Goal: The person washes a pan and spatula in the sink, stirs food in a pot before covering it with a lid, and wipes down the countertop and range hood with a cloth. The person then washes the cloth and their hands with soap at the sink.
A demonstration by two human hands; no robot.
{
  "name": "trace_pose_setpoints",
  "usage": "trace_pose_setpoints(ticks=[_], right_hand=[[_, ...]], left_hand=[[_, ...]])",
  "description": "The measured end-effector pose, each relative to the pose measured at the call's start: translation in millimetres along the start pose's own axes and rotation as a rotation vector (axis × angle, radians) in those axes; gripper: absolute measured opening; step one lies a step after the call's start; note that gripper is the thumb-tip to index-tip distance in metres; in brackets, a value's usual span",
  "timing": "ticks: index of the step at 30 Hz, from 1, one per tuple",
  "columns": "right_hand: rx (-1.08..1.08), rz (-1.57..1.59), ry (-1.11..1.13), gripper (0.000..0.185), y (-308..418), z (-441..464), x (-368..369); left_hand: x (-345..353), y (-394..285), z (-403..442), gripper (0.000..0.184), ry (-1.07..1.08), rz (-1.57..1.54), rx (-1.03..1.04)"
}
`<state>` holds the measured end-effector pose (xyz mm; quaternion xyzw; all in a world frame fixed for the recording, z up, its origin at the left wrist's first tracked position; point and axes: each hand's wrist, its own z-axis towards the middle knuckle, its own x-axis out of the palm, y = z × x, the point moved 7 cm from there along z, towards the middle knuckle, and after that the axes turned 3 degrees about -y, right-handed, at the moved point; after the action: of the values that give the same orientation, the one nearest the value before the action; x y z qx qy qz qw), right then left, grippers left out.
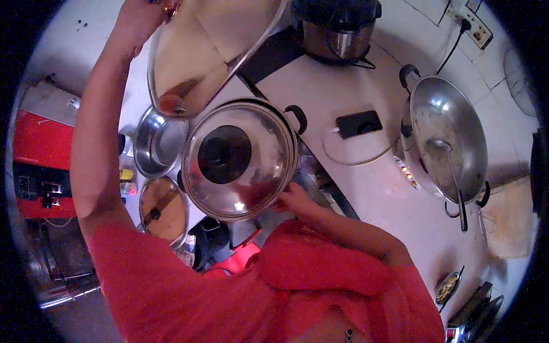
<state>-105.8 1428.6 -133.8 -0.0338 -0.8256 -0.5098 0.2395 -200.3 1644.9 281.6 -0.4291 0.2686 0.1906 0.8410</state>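
Note:
A steel pot (290,154) with a shiny domed lid (257,166) and a black round knob sits in the middle of the view. At its lower right rim, my right hand (294,201) has its fingers curled against the edge; part of them is hidden. My left arm is raised, and my left hand (160,8) is cut off by the top edge, so most of its fingers do not show. Next to that hand is a large shiny panel (211,40) with a pale curved rim; its kind is unclear. Below the panel stands a steel bowl (146,150).
A large steel wok (477,131) with a ladle (453,171) stands on the right counter. A phone (359,124) on a cable lies left of it. An electric cooker (337,34) is at the back. An oval lid (163,214) rests left of the pot.

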Motion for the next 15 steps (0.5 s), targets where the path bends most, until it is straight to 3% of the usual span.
trace_pose_setpoints(ticks=[4, 5, 7, 8, 9, 10, 12, 13, 15], right_hand=[[-0.026, -0.192, -0.238, 0.028, -41.5, 34.3, -42.2], [-0.05, -0.269, -0.261, 0.03, -42.5, 39.4, -49.5], [-0.098, -0.421, -0.333, 0.033, -28.2, 44.4, -67.7], [-0.121, -0.478, -0.251, 0.037, -22.3, 46.1, -66.4], [-0.14, -0.525, -0.206, 0.04, -11.8, 42.2, -60.7], [-0.094, -0.516, -0.197, 0.042, -7.2, 34.7, -58.0], [0.054, -0.428, -0.208, 0.048, 14.7, 10.5, -51.4], [0.052, -0.321, -0.242, 0.049, 10.6, 3.2, -52.4], [0.08, -0.196, -0.297, 0.048, -9.4, -25.1, -61.8]], left_hand=[[-21.0, 15.5, -11.5, 0.004, -0.077, 0.255, 0.135], [-22.2, 26.1, -10.8, 0.008, 0.033, 0.354, 0.077], [-20.1, 23.8, -23.2, 0.01, -0.051, 0.259, 0.052], [-11.1, 18.5, -30.3, 0.012, -0.08, 0.193, 0.054], [-4.3, 25.1, -31.9, 0.016, -0.003, 0.067, 0.07], [-10.2, 41.8, -32.2, 0.025, 0.033, 0.11, -0.042], [-8.3, 38.6, -38.1, 0.037, -0.077, -0.171, 0.031], [-17.8, 47.3, -35.9, 0.044, -0.054, 0.057, -0.068], [-14.5, 41.3, -27.1, 0.054, 0.112, -0.003, 0.104]])
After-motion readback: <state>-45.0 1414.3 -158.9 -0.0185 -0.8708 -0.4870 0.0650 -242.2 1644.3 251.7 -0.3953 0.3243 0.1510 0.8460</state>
